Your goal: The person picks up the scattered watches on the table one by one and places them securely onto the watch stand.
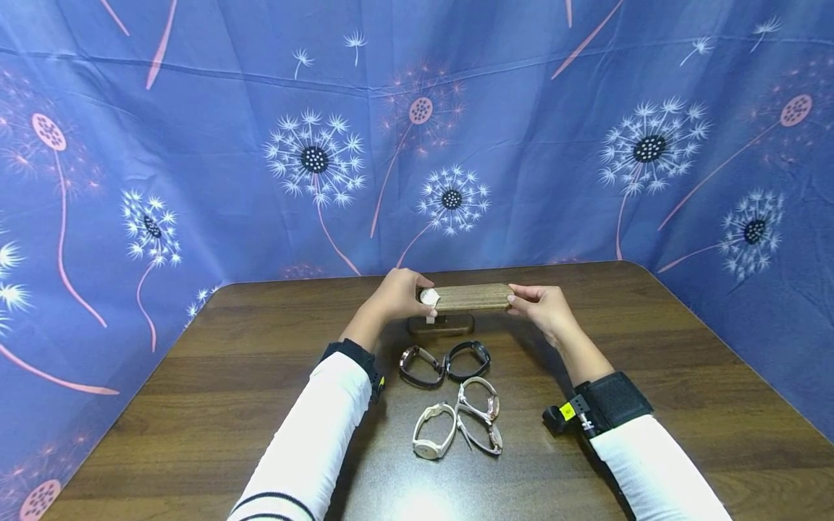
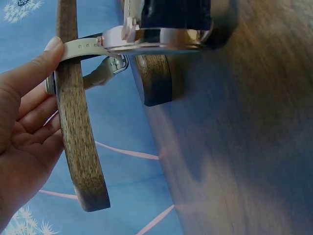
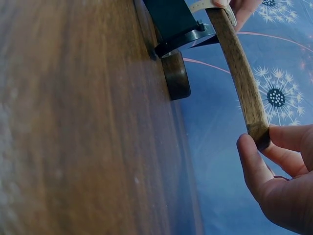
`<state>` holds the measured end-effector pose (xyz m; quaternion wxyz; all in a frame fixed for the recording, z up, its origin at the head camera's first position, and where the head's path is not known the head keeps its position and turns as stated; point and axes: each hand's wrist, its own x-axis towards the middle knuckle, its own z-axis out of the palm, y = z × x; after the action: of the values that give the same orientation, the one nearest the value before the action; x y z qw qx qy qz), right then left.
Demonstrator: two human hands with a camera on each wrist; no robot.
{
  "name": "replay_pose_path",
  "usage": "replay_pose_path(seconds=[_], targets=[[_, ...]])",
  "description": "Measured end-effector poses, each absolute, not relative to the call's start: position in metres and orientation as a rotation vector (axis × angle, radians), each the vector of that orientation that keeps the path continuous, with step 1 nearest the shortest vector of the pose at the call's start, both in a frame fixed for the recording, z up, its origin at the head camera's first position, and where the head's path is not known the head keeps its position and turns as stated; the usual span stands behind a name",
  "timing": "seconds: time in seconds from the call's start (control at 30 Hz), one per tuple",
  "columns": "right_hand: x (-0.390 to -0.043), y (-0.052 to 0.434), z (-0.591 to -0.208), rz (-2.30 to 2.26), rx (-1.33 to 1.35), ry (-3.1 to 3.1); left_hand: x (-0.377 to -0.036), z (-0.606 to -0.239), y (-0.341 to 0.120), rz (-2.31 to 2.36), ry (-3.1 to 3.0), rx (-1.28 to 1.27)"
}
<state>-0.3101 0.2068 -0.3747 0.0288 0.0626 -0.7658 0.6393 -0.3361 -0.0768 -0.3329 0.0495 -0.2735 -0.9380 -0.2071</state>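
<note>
A wooden watch stand (image 1: 476,297), a crossbar over a dark base (image 1: 441,329), stands toward the back of the table. Round the crossbar's left part sits a wristwatch (image 1: 429,297) with a white face and pale strap. My left hand (image 1: 396,293) holds this watch at the bar, thumb on the strap (image 2: 80,49) in the left wrist view. That strap's buckle (image 2: 119,63) hangs on the far side of the bar. At the other end, my right hand (image 1: 546,310) pinches the tip of the crossbar (image 3: 257,125) between thumb and fingers.
In front of the stand lie several watches: a brown-strapped watch (image 1: 407,357), a black watch (image 1: 483,352), a cream watch (image 1: 427,449) and two pale-strapped ones, including a rose-gold-cased watch (image 1: 493,407). A blue dandelion-print cloth (image 1: 521,217) hangs behind the brown table (image 1: 260,405).
</note>
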Motion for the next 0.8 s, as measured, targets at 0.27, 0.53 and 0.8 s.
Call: replay_pose_path(seconds=[0.27, 0.53, 0.8], targets=[[-0.309, 0.209, -0.375, 1.964, 0.204, -2.392, -0.334, -0.335, -0.078, -0.667, -2.866, -0.832], [-0.308, 0.209, -0.369, 2.041, 0.186, -2.381, -0.332, -0.333, -0.085, -0.765, -2.855, -0.835], [-0.301, 0.211, -0.362, 1.938, 0.144, -2.431, -0.318, -0.332, -0.11, -0.87, -2.76, -0.812]])
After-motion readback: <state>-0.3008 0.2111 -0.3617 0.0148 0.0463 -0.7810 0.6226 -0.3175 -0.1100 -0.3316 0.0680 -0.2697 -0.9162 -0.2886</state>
